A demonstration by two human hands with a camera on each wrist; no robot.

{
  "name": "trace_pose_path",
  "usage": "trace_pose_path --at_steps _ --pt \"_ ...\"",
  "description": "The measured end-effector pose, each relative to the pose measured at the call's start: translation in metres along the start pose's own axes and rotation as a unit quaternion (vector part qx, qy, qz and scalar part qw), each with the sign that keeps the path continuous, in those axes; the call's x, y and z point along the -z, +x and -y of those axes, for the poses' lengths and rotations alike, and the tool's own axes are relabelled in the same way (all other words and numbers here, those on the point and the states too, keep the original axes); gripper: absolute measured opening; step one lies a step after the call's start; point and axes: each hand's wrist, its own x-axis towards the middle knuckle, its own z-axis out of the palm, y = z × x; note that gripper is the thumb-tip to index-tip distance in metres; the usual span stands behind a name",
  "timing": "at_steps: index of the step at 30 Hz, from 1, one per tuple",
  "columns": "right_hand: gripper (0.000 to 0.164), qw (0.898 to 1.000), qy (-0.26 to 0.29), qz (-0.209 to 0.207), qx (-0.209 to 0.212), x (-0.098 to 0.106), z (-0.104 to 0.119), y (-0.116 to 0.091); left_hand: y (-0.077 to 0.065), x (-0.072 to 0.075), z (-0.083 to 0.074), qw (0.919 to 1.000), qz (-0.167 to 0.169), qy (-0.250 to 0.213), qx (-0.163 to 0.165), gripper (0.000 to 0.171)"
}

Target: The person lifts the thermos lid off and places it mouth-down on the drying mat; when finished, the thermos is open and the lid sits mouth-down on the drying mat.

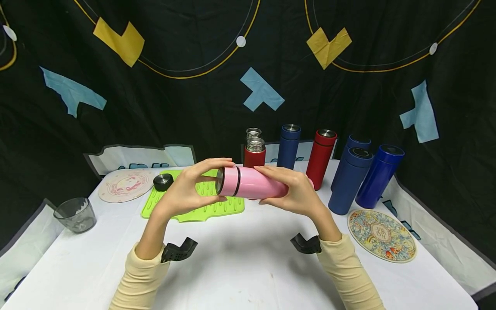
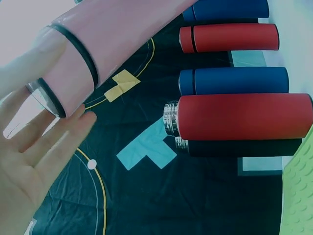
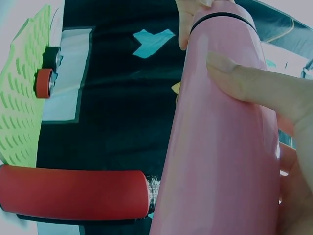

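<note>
A pink thermos bottle (image 1: 260, 184) is held sideways above the table between both hands. My left hand (image 1: 182, 191) grips its lid (image 1: 230, 181), thumb and fingers on opposite sides. The right hand (image 1: 295, 193) holds the body, with the thumb lying along it in the right wrist view. A thin black ring (image 3: 222, 16) marks the join between lid and body. Just behind stands a red bottle (image 1: 254, 157) without a lid, its steel neck bare. Another lidless bottle (image 2: 244, 148), dark, is mostly hidden behind it.
A green mat (image 1: 228, 207) lies behind the left hand, bearing a black lid (image 1: 163, 182) and a red lid (image 3: 44, 83). Capped blue bottles (image 1: 350, 181) and a red one (image 1: 321, 159) stand right. Round coasters (image 1: 381, 234) and a glass (image 1: 75, 215) lie toward the sides.
</note>
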Motion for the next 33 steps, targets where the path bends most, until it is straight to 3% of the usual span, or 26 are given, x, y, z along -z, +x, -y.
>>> trace_pose_path --at_steps 6,13,16,20,24,28,33 --pt "0.074 1.0 -0.008 -0.009 0.007 -0.0003 0.0027 0.001 -0.0016 0.0001 0.0002 0.9994 -0.014 -0.009 0.031 0.073" --pt "0.073 0.996 -0.078 -0.031 0.031 -0.0028 0.0053 0.0031 -0.0027 -0.0001 -0.0012 0.9931 -0.033 -0.022 0.11 0.068" --pt "0.073 0.994 -0.096 -0.033 0.035 -0.0026 0.0061 0.0034 -0.0023 0.0001 -0.002 0.9915 -0.031 -0.021 0.125 0.068" --pt "0.074 0.995 -0.093 -0.028 0.03 -0.0021 0.0059 0.003 -0.0015 -0.0002 -0.0014 0.9941 -0.024 -0.012 0.105 0.075" --pt "0.073 0.997 -0.068 -0.015 0.019 -0.002 0.004 0.0019 -0.0003 -0.0006 0.0001 0.9984 -0.02 -0.008 0.052 0.083" --pt "0.073 1.0 -0.031 -0.003 0.003 -0.0021 0.0011 0.0007 0.0002 -0.0003 0.0012 0.9999 -0.009 -0.01 0.009 0.079" --pt "0.074 1.0 -0.011 0.003 -0.009 -0.0027 -0.0009 -0.0003 -0.0001 -0.0004 0.0012 0.9999 0.001 -0.013 0.001 0.071"
